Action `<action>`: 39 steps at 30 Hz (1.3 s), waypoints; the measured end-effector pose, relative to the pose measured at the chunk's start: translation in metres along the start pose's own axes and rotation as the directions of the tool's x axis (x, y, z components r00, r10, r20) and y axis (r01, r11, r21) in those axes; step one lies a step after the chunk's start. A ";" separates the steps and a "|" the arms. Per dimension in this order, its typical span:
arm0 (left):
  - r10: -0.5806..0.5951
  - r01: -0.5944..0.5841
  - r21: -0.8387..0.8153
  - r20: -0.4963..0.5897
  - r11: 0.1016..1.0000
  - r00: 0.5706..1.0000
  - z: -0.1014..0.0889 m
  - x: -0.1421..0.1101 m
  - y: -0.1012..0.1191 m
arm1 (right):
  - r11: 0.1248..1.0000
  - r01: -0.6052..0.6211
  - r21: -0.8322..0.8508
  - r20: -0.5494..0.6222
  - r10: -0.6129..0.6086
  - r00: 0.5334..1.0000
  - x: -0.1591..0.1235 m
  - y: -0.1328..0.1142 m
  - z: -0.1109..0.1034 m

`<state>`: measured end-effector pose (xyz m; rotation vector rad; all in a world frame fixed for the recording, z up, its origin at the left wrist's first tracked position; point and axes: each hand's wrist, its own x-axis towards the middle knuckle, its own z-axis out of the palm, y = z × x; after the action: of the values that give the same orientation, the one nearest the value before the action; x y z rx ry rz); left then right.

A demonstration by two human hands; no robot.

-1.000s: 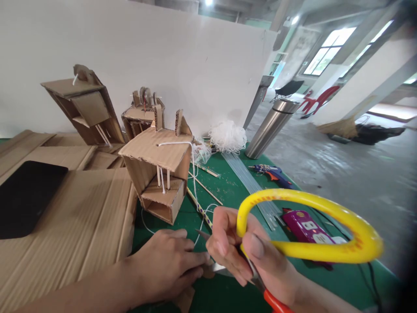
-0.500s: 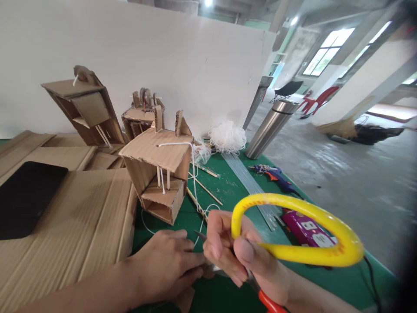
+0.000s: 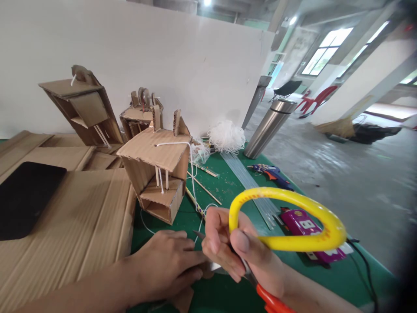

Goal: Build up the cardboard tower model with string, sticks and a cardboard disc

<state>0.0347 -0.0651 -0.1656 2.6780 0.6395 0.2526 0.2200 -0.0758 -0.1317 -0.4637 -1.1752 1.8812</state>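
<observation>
My right hand (image 3: 234, 248) grips a pair of scissors with a large yellow handle loop (image 3: 302, 241) and an orange-red handle (image 3: 273, 302). One dark blade tip points left beyond my fingers; another metal part shows below them. My left hand (image 3: 169, 265), palm down with fingers curled, holds a small cardboard piece (image 3: 184, 300) low over the green table, close against the scissors. Most of that piece is hidden beneath the fingers. Just beyond stands an open-fronted cardboard box model (image 3: 150, 150) with two sticks inside and a white string (image 3: 176, 143) trailing from its top.
Cardboard sheets (image 3: 87, 217) and a black tablet-like slab (image 3: 29, 200) lie at left. Two more cardboard models (image 3: 87, 104) stand behind. To the right are a steel flask (image 3: 270, 128), glue gun (image 3: 272, 174), clear glue sticks (image 3: 247, 184), white string heap (image 3: 227, 137) and purple box (image 3: 309, 232).
The yellow handle loop has shifted left and tipped slightly, showing more of the purple box. More of the orange-red handle shows. My left hand has barely moved.
</observation>
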 end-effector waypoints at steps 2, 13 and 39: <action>-0.018 0.018 -0.006 0.010 1.000 1.000 -0.001 0.000 -0.001 | 1.000 -0.001 0.004 -0.002 0.001 1.000 0.000 0.000 0.000; -0.027 0.030 -0.046 0.073 0.999 0.997 -0.005 0.003 0.004 | 0.999 0.023 0.031 0.022 -0.024 0.999 0.001 0.002 -0.003; -0.098 0.099 -0.032 0.050 0.995 0.994 -0.006 0.004 0.001 | 0.992 0.123 -0.036 -0.038 -0.125 0.991 -0.001 0.008 -0.003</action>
<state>0.0370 -0.0622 -0.1592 2.6026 0.7432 0.1699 0.2187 -0.0769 -0.1401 -0.4346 -1.1840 1.7407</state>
